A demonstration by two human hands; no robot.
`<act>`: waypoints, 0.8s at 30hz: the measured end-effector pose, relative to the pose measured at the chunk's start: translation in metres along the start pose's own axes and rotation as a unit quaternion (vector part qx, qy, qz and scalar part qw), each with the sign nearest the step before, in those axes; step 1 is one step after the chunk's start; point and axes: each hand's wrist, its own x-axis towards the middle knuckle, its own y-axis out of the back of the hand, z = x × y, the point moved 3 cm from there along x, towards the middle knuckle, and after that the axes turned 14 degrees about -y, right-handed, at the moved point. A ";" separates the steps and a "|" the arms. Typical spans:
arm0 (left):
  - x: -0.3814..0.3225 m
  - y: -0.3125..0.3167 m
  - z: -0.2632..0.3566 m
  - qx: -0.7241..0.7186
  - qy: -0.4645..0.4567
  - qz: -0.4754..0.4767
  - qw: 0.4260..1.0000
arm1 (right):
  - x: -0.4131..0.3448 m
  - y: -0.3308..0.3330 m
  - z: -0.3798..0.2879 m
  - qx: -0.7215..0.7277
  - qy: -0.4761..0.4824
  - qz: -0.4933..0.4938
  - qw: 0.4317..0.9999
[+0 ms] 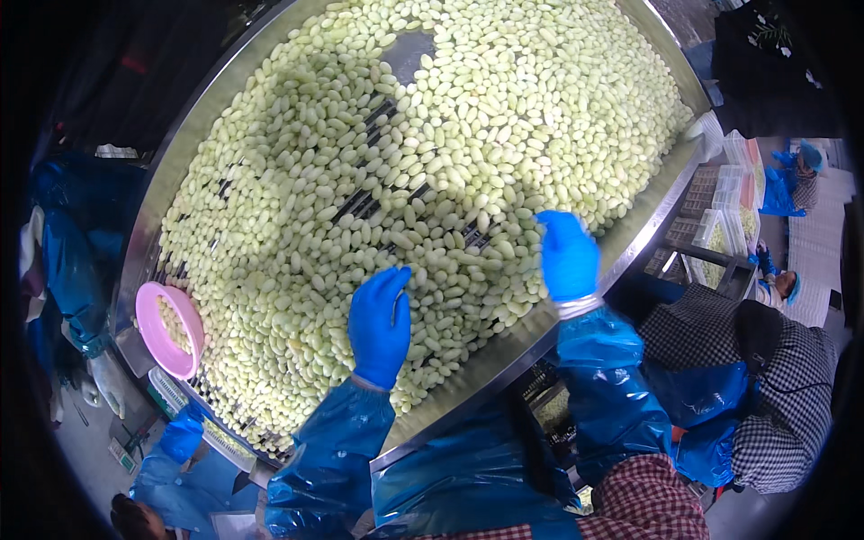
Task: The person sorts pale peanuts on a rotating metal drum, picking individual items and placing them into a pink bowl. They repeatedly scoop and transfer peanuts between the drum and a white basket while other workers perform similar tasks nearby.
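Pale green oval grapes (297, 196) cover a large metal sorting table (520, 341) with raised sides. Dark slats (361, 202) show through gaps between the fruit. My left hand (379, 329), in a blue glove, is over the grapes near the front side. Its thumb stands apart from the fingers, and no fruit shows between them. Farther right, my right hand (570, 260), gloved the same way, is over the fruit beside the table's metal rim. Its fingers bend to the left, and their undersides are hidden, so whether it holds a grape is unclear.
A pink plastic basin (162, 331) with some grapes sits at the table's left end. A person in a checked garment (783, 398) is close on my right. Another person's blue glove (182, 435) is at lower left. Crates (715, 233) with fruit stand at right.
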 end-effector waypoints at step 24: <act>0.051 -0.098 0.051 -0.710 0.387 -0.001 0.589 | 0.092 -0.007 0.099 -0.194 -0.026 -0.068 0.978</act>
